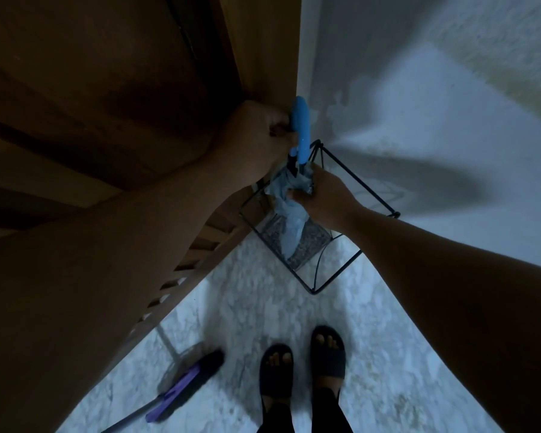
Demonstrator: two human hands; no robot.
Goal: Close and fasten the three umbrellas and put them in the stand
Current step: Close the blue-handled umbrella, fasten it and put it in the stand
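Observation:
A pale blue umbrella [289, 218] with a bright blue handle [301, 129] stands tip-down inside the black wire stand [358, 179] in the corner. My left hand [256, 142] grips it just beside the handle. My right hand [322, 195] holds the loose, gathered canopy below the handle. A purple and black folded umbrella [185, 385] lies on the floor at the lower left. No third umbrella is in view.
A brown wooden door [138, 89] and slatted wooden frame [194, 270] stand to the left of the stand. A pale wall [419, 104] is on the right. My feet in dark sandals [300, 364] stand on the marbled floor.

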